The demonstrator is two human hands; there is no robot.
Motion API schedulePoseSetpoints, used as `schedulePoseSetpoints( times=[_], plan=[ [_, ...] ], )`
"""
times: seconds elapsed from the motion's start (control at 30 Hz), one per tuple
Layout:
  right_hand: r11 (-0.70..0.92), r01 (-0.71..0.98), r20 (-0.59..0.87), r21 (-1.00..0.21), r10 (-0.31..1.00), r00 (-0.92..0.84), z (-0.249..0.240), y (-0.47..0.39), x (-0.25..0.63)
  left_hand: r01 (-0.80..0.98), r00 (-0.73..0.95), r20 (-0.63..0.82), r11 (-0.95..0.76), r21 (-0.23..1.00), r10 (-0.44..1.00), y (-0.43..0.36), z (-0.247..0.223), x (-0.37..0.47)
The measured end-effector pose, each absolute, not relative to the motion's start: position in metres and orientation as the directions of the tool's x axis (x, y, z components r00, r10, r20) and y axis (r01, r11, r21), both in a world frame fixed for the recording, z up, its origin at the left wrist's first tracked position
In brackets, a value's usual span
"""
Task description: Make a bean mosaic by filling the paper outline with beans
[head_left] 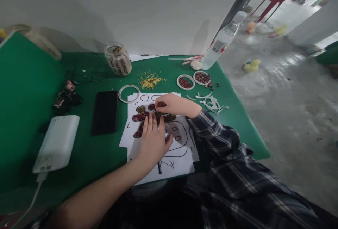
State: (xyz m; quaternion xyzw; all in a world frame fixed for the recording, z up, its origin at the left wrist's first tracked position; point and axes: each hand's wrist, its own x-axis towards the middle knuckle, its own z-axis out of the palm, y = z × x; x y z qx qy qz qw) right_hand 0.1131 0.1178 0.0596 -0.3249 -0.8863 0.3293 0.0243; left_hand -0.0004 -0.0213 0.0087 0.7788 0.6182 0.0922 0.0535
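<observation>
Sheets of white paper (148, 172) lie stacked on the green table, the top one bearing a black line drawing. Dark red beans (138, 117) and green beans (141, 109) fill parts of that drawing. My left hand (154, 139) rests on the sheet with its fingers stretched out, the tips at the lower edge of the bean-filled area. Just above it, my right hand (173, 104) is held in a pinch over the upper part of the drawing. Whatever sits between those fingertips is hidden or too small to name.
Behind the paper are a jar (118, 60), a yellow-green crumbly pile (150, 80), a ring-shaped lid (129, 93), two lids of beans (185, 82) and a tilted-looking bottle (221, 42). Peeled white strips (211, 102) lie right; a phone (105, 112) and power bank (56, 143) left.
</observation>
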Motion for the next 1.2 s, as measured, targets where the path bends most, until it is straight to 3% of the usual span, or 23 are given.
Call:
schedulePoseSetpoints(
  times=[0.77, 0.97, 1.07, 1.2],
  plan=[
    [0.557, 0.594, -0.171, -0.580, 0.630, -0.758, 0.065, 0.122, 0.117, 0.952, 0.237, 0.085, -0.249, 0.177, 0.968, -0.028, 0.011, 0.004],
    [0.538, 0.590, -0.115, -0.602, 0.673, -0.730, 0.061, 0.127, 0.120, 0.953, 0.214, 0.130, -0.236, 0.188, 0.968, -0.030, 0.008, 0.004],
    [0.478, 0.635, -0.040, -0.606, 0.780, -0.625, 0.055, 0.134, 0.121, 0.951, 0.215, 0.188, -0.250, 0.184, 0.958, -0.031, 0.007, 0.004],
    [0.251, 0.784, -0.028, -0.568, 0.946, -0.323, 0.041, 0.158, 0.119, 0.939, 0.251, 0.240, -0.297, 0.175, 0.938, -0.032, 0.006, 0.003]
  ],
)
